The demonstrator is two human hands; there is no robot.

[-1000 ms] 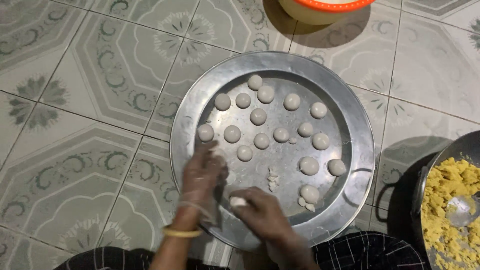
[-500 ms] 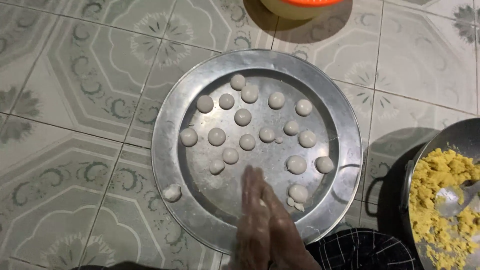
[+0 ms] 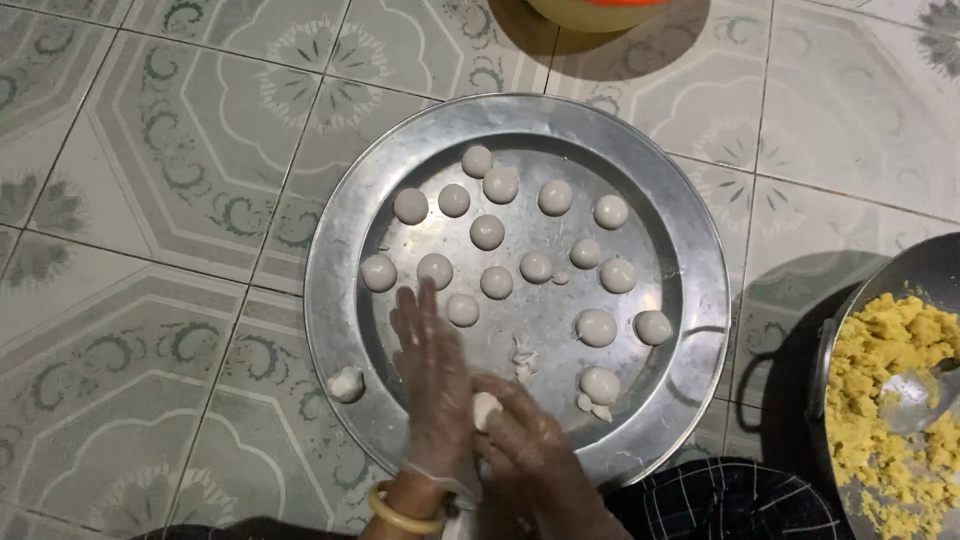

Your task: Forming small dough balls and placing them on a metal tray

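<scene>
Patterned tile floor underneath. A loose dough lump sits on the near-left rim of the round metal tray. Left hand, in a thin clear glove, yellow bangle at the wrist, lies flat with fingers stretched toward the far side. Its palm presses against a small white dough piece. Right hand, also gloved, cups that same piece from the near-right, fingers curled loosely around it. Rolled dough balls are spread over the tray's far and right parts, apart from each other. Far right: dark pot with crumbly yellow filling and a metal spoon.
</scene>
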